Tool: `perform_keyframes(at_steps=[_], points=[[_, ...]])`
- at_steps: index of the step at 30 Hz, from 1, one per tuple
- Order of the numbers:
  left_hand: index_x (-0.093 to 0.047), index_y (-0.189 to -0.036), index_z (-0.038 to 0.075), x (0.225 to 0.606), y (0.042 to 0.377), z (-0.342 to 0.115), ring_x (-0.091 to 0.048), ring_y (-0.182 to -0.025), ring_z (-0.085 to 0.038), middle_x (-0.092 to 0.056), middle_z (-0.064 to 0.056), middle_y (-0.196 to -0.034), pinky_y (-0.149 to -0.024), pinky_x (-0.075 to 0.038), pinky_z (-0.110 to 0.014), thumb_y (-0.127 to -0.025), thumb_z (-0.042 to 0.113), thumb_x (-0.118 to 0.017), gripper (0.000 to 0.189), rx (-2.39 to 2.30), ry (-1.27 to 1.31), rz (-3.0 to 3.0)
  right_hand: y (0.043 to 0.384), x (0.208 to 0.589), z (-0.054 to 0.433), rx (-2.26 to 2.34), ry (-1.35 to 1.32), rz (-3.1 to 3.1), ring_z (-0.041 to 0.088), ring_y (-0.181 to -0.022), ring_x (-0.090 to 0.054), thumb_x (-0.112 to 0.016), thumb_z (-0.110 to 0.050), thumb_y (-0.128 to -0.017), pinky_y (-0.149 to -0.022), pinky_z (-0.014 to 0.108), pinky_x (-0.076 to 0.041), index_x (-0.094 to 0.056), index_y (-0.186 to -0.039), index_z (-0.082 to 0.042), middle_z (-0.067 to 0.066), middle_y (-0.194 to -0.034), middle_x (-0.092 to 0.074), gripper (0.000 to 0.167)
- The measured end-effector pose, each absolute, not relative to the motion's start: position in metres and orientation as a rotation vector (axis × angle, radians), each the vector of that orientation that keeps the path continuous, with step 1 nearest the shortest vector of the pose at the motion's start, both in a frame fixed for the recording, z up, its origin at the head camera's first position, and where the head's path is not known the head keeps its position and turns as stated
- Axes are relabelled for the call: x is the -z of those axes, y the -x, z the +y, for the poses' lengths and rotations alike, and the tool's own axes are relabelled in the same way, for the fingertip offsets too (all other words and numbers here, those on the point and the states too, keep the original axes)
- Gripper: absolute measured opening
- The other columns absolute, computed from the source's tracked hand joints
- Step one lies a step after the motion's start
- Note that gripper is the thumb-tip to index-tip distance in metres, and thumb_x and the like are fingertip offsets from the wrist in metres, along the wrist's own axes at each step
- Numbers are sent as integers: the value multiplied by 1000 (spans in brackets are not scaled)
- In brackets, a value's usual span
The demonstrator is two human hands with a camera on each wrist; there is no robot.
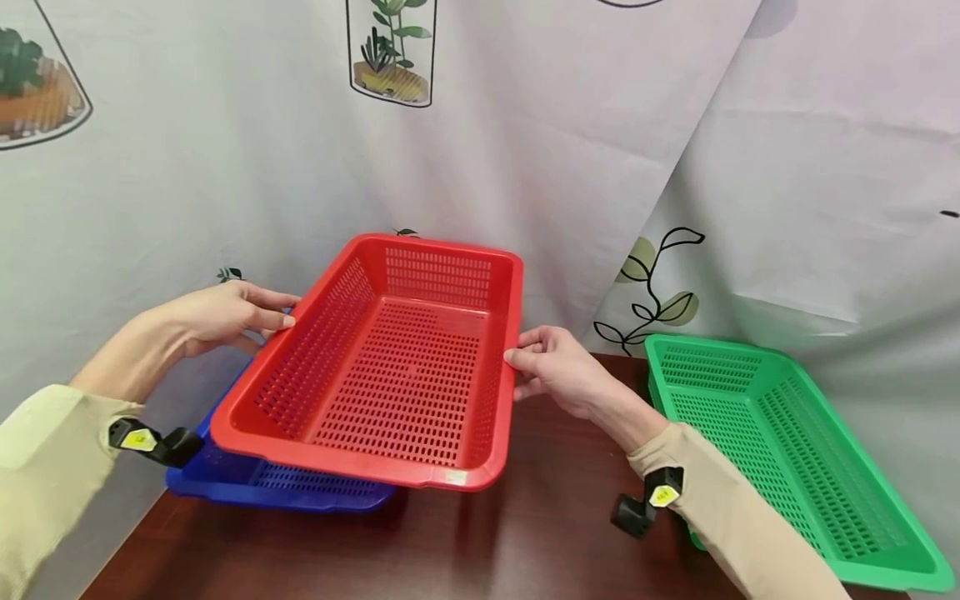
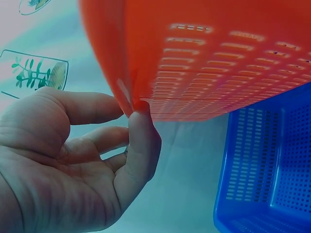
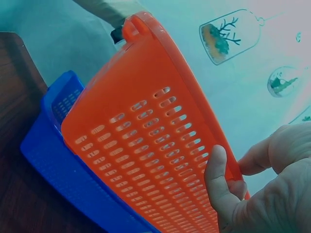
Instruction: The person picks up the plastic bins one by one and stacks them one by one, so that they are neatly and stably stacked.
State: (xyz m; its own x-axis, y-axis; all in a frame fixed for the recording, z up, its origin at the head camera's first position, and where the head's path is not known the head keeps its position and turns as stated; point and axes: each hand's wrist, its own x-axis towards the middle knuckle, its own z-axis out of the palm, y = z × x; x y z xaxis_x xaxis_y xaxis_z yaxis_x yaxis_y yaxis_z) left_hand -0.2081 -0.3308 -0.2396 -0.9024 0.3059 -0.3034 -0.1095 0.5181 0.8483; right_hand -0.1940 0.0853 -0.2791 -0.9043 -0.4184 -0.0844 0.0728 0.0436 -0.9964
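Note:
A red perforated plastic basket is held up between both hands, tilted with its inside toward the head camera. My left hand pinches its left rim, thumb on one side and fingers curled under the lip, as the left wrist view shows. On the opposite rim, my right hand pinches the edge, its fingertips against the outer wall in the right wrist view. Beneath and behind the red one, a blue basket of the same kind sits at the left, largely covered by it in the head view.
A green basket stands at the right on the dark brown table, next to my right forearm. A pale cloth wall with printed plants in jars hangs close behind the table. Small black cameras are strapped at both wrists.

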Motion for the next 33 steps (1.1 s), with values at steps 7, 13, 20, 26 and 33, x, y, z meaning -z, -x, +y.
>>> perform_keyframes(at_steps=[7,13,20,26,33], points=[[-28,-152,-10,240,207,-340,-70,-95,-26,-70,-13,-115,-85,-57,-45,-102,12,-57,62,-1337,-133,2375,196,282,76,1930,383,1943,18,-66,-68,-52,4,-98,-61,34,-60,-41,-119,17,36,-100,-65,27],[-25,-153,-11,242,208,-347,-70,-95,-27,-69,-14,-117,-84,-58,-45,-103,12,-55,63,-1343,-123,2368,197,283,69,1946,360,1923,19,-67,-67,-53,4,-98,-61,34,-60,-41,-117,14,34,-100,-65,25],[-23,-154,-10,241,208,-355,-70,-97,-26,-69,-13,-117,-84,-57,-44,-103,12,-55,64,-1323,-100,2375,198,283,59,1947,350,1910,19,-68,-67,-53,4,-98,-60,33,-60,-39,-117,12,40,-106,-61,25],[-23,-154,-10,241,205,-364,-69,-98,-25,-68,-14,-119,-86,-57,-44,-103,12,-55,64,-1296,-90,2389,199,285,49,1955,355,1898,20,-68,-68,-53,5,-97,-59,33,-60,-42,-115,12,35,-102,-64,23],[-24,-153,-11,243,203,-373,-69,-94,-25,-68,-13,-116,-82,-58,-45,-103,14,-56,64,-1276,-64,2423,201,289,39,1961,358,1890,19,-66,-67,-53,5,-97,-58,33,-60,-41,-115,11,37,-103,-62,22]])
